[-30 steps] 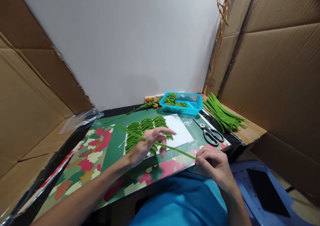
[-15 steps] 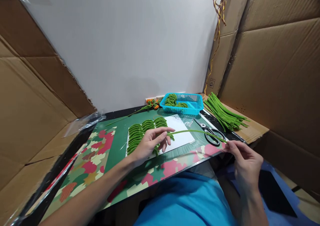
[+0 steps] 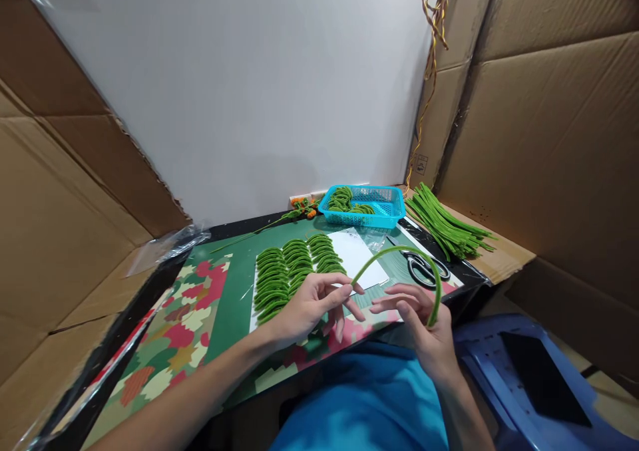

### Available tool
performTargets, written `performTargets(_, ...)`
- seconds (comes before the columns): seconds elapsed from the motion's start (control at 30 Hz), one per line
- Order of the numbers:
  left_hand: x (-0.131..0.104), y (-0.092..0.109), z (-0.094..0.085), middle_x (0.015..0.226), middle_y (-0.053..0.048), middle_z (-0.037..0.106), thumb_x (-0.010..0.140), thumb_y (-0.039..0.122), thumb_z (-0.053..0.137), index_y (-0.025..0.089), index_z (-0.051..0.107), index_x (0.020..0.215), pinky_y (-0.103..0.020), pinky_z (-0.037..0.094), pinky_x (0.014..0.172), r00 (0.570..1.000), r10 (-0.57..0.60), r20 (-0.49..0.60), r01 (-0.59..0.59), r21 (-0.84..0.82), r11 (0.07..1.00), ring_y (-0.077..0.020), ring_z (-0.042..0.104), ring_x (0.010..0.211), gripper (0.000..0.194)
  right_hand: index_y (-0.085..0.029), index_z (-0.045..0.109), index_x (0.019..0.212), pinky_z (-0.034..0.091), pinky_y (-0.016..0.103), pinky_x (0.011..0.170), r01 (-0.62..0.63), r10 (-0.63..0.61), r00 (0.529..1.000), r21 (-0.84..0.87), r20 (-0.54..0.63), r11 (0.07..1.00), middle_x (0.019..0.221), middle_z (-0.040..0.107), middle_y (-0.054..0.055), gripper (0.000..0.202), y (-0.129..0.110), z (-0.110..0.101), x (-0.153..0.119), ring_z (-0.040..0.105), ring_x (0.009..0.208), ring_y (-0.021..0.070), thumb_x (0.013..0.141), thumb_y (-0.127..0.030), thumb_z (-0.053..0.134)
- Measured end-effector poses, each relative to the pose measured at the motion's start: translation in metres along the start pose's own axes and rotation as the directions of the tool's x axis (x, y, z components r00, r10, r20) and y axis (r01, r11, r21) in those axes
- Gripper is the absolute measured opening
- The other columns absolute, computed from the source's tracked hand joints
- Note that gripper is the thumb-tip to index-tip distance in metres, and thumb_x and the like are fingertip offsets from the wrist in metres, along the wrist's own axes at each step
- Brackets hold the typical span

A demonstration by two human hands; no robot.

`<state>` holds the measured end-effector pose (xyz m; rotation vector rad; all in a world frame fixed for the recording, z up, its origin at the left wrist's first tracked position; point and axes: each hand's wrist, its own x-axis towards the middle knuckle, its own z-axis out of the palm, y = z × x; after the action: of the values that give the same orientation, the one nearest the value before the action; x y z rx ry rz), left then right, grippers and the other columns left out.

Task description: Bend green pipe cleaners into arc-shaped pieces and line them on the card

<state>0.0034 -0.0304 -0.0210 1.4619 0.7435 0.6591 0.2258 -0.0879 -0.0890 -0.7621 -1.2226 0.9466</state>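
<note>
A green pipe cleaner point(image 3: 394, 251) arches upward between my two hands. My left hand point(image 3: 319, 301) pinches one end between thumb and fingertips, its other fingers hanging loosely. The far end runs down into my right hand point(image 3: 429, 331), lodged between thumb and palm, while the fingers there reach leftward. Under and beside my left hand, curved green pipe-cleaner pieces point(image 3: 272, 281) lie in three stacked columns on a white sheet point(image 3: 349, 241); their lower right part is covered by that hand. Black-handled scissors point(image 3: 422, 268) rest behind my right hand.
A blue basket point(image 3: 359, 221) with more green pieces stands at the back. To its right lies a bundle of straight green pipe cleaners point(image 3: 444, 221). An orange-and-green stem piece point(image 3: 304, 206) is left of the basket. Cardboard walls point(image 3: 559, 145) flank the table; a blue stool point(image 3: 479, 344) stands at right.
My right hand has moved left toward my left hand, bending the nearly straight pipe cleaner into an arch. The left hand has shifted slightly right and down.
</note>
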Motion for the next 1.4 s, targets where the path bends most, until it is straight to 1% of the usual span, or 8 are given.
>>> performTargets(0.2,0.001,-0.009,0.002,0.069,-0.009,0.078,0.098,0.055,0.071,0.012,0.065,0.103,-0.015,0.034,0.035,1.000,-0.029,-0.013,0.028,-0.046,0.999,-0.0110,0.061,0.037,0.044,-0.027,0.054,0.133,0.062,0.047,0.097,0.120,-0.115,0.989,0.053,-0.089,0.991,0.120,0.075,0.012,0.050,0.009,0.010,0.001,0.075,0.112,0.0275,0.107,-0.067,0.041)
performTargets(0.33,0.001,-0.010,0.002,0.068,-0.007,0.077,0.098,0.054,0.072,0.012,0.066,0.107,-0.015,0.035,0.036,0.999,-0.032,0.030,0.034,-0.060,0.998,-0.0095,0.059,0.036,0.043,-0.028,0.057,0.127,0.065,0.040,0.084,0.174,-0.148,0.960,0.090,-0.239,0.981,0.110,0.075,0.007,0.026,0.009,-0.002,0.007,0.076,0.097,0.0227,0.111,-0.046,0.047)
performTargets(0.47,0.001,-0.012,0.005,0.070,-0.009,0.078,0.097,0.056,0.071,0.012,0.065,0.110,-0.015,0.036,0.036,0.996,-0.062,0.071,0.065,-0.048,0.997,-0.0100,0.059,0.036,0.046,-0.025,0.064,0.123,0.062,0.031,0.063,0.210,-0.224,0.919,-0.078,-0.324,0.975,0.098,0.075,0.005,0.020,0.004,-0.013,0.006,0.074,0.079,0.0195,0.106,-0.034,0.061)
performTargets(0.67,-0.001,-0.016,0.007,0.075,-0.011,0.079,0.100,0.059,0.067,0.012,0.068,0.113,-0.016,0.034,0.036,0.968,-0.133,0.214,0.147,-0.049,0.988,-0.0099,0.060,0.037,0.049,-0.023,0.069,0.127,0.063,0.031,0.065,0.190,-0.329,0.872,-0.369,-0.363,0.910,0.095,0.077,0.004,0.024,0.013,-0.016,0.002,0.074,0.073,0.0177,0.104,-0.027,0.066)
performTargets(0.83,-0.002,-0.012,0.008,0.086,-0.016,0.081,0.100,0.056,0.068,0.010,0.071,0.116,-0.018,0.039,0.038,0.910,-0.212,0.357,0.252,-0.067,0.965,-0.0131,0.067,0.045,0.049,-0.026,0.073,0.133,0.066,0.037,0.084,0.313,-0.561,0.820,-0.729,-0.115,0.608,0.112,0.082,0.008,0.032,0.022,-0.030,0.003,0.080,0.089,0.0230,0.104,-0.020,0.062)
performTargets(0.97,-0.003,-0.012,0.010,0.102,-0.021,0.081,0.097,0.057,0.071,0.010,0.075,0.116,-0.020,0.045,0.042,0.839,-0.254,0.481,0.331,-0.081,0.940,-0.0175,0.074,0.056,0.050,-0.033,0.061,0.152,0.063,0.031,0.074,0.406,-0.643,0.764,-0.816,0.055,0.412,0.109,0.083,0.006,0.052,0.026,-0.039,-0.001,0.080,0.077,0.0195,0.105,-0.011,0.054)
performTargets(1.2,-0.005,-0.020,0.018,0.110,-0.022,0.081,0.097,0.056,0.072,0.013,0.073,0.122,-0.025,0.058,0.051,0.838,-0.268,0.475,0.371,-0.137,0.918,-0.0207,0.078,0.062,0.050,-0.033,0.043,0.165,0.063,0.032,0.079,0.372,-0.637,0.769,-0.851,0.058,0.371,0.123,0.079,0.012,0.065,0.033,-0.027,-0.006,0.081,0.093,0.0216,0.106,-0.007,0.040)
performTargets(1.4,-0.006,-0.019,0.023,0.109,-0.023,0.081,0.096,0.060,0.071,0.012,0.074,0.126,-0.024,0.058,0.049,0.873,-0.276,0.402,0.352,-0.129,0.927,-0.0211,0.078,0.063,0.056,-0.032,0.049,0.162,0.062,0.035,0.092,0.391,-0.635,0.768,-0.845,0.081,0.366,0.134,0.075,0.013,0.056,0.035,-0.011,-0.005,0.077,0.117,0.0267,0.110,-0.016,0.042)
